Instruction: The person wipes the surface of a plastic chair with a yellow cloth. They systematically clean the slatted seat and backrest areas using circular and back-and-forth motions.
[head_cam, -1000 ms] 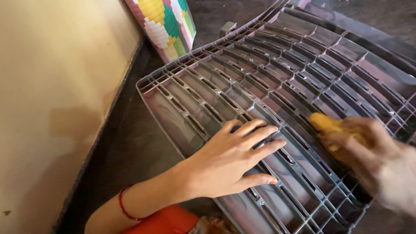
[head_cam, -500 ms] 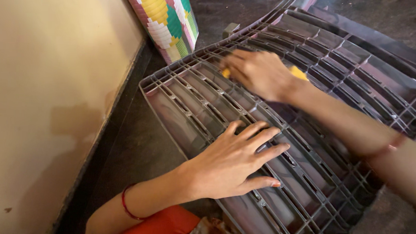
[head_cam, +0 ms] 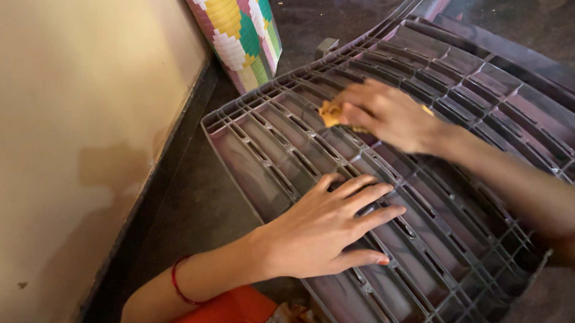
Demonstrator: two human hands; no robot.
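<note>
The grey slatted plastic panel [head_cam: 390, 185] is lying tilted on the dark floor [head_cam: 195, 203], filling the frame from 6 o'clock up to 1 o'clock. The left hand [head_cam: 323, 227] is pressing flat on its ribs with fingers spread, holding nothing. At 12 o'clock from it, the right hand [head_cam: 386, 114] is curling around a small yellow cloth [head_cam: 331, 113] and pressing it against the slats. The panel is looking stiff but light, probably flexing a little under a push; its ribbed edges and open slots are offering the firmest holds. The cloth is looking soft and easily bunched. A colourful woven mat roll [head_cam: 235, 23] is standing at 11 o'clock against the cream wall [head_cam: 75, 139].
</note>
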